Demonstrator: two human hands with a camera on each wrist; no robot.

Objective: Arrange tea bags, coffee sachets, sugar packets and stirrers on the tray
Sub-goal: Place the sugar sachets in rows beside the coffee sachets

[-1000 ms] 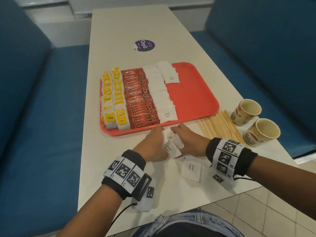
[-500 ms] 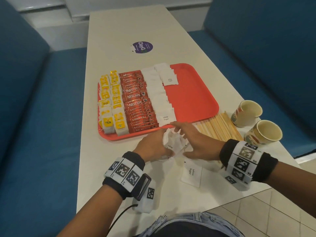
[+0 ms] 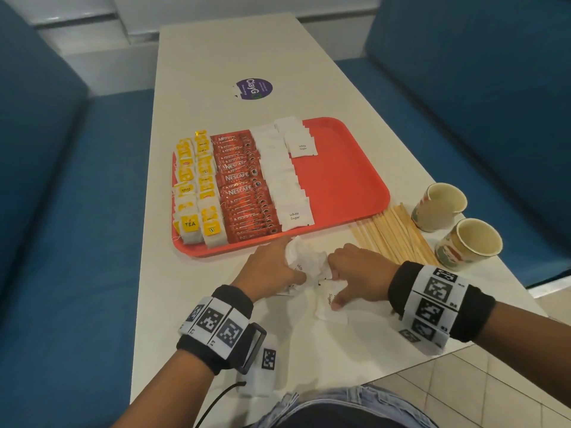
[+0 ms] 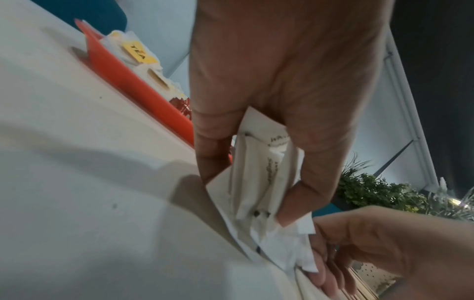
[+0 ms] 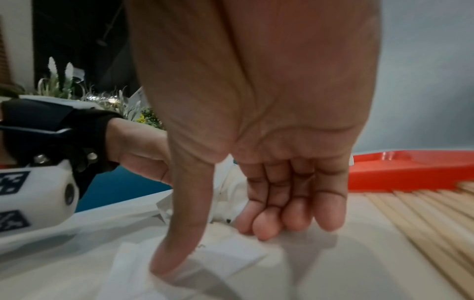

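A red tray (image 3: 355, 168) holds rows of yellow-tagged tea bags (image 3: 197, 193), red coffee sachets (image 3: 244, 186) and white sugar packets (image 3: 282, 180). Just in front of the tray my left hand (image 3: 293, 265) grips a crumpled bunch of sugar packets (image 3: 307, 259), pinched upright between thumb and fingers (image 4: 259, 172). My right hand (image 3: 335, 285) is beside it. Its thumb presses a loose sugar packet (image 3: 324, 313) lying flat on the table, and its curled fingertips (image 5: 269, 229) meet that packet's (image 5: 241, 253) far edge. Wooden stirrers (image 3: 392, 236) lie on the table right of the tray.
Two paper cups (image 3: 438, 208) (image 3: 469, 242) stand at the right table edge behind the stirrers. A purple sticker (image 3: 254, 89) marks the far tabletop. Blue benches flank the table on both sides. The right half of the tray is bare.
My right hand drew back from the bunch toward me, and its thumb came down on the loose packet. The left hand kept hold of the bunch in much the same place.
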